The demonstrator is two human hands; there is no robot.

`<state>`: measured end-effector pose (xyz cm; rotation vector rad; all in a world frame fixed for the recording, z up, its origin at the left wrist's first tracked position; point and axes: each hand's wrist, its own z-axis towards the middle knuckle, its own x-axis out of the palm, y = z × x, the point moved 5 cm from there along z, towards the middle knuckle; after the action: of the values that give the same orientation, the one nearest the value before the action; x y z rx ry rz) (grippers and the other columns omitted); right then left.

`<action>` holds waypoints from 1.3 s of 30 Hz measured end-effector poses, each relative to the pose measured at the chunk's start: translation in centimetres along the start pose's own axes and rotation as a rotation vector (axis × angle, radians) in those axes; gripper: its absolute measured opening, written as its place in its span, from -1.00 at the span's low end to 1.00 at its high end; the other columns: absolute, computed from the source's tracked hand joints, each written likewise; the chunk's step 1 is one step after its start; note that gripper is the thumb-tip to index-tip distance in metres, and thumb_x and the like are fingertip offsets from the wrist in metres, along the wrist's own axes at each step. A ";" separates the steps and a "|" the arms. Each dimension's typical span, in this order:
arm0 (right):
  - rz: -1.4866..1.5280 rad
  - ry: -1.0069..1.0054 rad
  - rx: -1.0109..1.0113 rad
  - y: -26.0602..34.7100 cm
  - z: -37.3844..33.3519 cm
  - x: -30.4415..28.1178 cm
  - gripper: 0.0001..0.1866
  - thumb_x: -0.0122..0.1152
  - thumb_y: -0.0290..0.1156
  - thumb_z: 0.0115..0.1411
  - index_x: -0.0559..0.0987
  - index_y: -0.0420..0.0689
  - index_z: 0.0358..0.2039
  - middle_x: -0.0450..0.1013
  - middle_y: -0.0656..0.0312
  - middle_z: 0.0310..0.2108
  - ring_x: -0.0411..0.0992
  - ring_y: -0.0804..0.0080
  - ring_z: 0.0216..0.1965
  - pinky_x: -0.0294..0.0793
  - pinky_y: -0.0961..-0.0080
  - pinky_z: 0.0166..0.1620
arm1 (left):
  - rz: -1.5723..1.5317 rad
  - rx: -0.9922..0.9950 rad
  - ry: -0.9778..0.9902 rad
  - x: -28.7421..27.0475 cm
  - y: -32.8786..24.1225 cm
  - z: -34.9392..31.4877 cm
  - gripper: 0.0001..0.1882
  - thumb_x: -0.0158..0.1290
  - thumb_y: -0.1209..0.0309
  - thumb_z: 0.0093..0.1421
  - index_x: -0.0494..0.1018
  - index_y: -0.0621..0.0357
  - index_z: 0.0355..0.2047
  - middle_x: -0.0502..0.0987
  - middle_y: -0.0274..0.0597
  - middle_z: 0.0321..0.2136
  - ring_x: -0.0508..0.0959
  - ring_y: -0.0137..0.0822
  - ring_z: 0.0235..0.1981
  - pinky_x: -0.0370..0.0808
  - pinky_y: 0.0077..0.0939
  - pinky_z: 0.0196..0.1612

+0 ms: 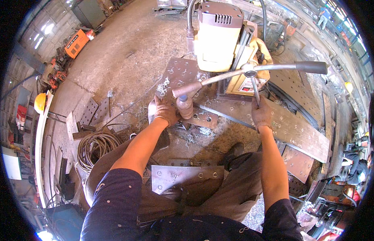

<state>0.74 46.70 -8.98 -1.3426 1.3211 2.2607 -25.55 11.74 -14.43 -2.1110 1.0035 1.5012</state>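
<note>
My right hand [261, 114], in a brown work glove, is closed around the lower spoke of a three-armed feed handle [250, 71]. That handle belongs to a yellow and brown magnetic drill [220, 38], which stands on steel plates. My left hand [162, 111], also gloved, reaches forward with its fingers extended by the near-left edge of a brown steel plate [181, 70]. A plastic bottle with a blue cap [185, 107] stands just right of this hand. Beneath the drill, a long grey plate with marked circles [291, 134] runs to the right. The drill's bit is hidden.
Another steel plate [187, 173] lies close before my body. Coiled cable [97, 146] is on the floor at left, near small perforated plates [89, 111]. A yellow hard hat [40, 103] and an orange machine [76, 43] are farther left. Metal shavings [163, 85] litter the plate.
</note>
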 end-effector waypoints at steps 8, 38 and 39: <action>-0.099 0.047 -0.008 -1.4 0.7 -0.9 -0.59 0.19 -0.11 0.52 0.60 -0.06 0.22 0.65 -0.28 -0.04 0.60 -0.37 0.05 0.60 -0.08 0.04 | 0.080 -0.172 0.025 -1.2 1.1 0.2 -0.18 -0.19 -0.17 0.57 0.12 0.01 0.66 0.02 -0.16 0.69 -0.08 -0.01 0.71 -0.29 0.63 0.59; -0.607 0.080 -0.294 3.0 6.6 -14.9 -0.62 0.23 -0.28 0.40 0.61 0.00 0.20 0.66 -0.20 -0.03 0.64 -0.28 -0.01 0.59 -0.17 0.04 | -0.873 0.244 -0.808 -29.6 -1.6 -1.5 -0.47 -0.05 -0.08 0.57 0.55 0.14 0.11 0.68 0.25 0.00 0.66 0.30 0.08 0.57 0.07 0.16; -0.609 0.096 -0.297 3.2 7.2 -15.0 -0.62 0.23 -0.28 0.40 0.61 -0.01 0.20 0.66 -0.21 -0.03 0.64 -0.29 -0.01 0.59 -0.16 0.04 | -0.868 0.252 -0.807 -29.4 -1.7 -2.0 -0.48 -0.04 -0.07 0.57 0.55 0.13 0.11 0.67 0.25 0.00 0.65 0.31 0.09 0.56 0.08 0.16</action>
<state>3.09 54.18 6.00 -1.6783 0.4903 2.0143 -28.40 21.54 13.26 -1.2491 -0.0424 1.4080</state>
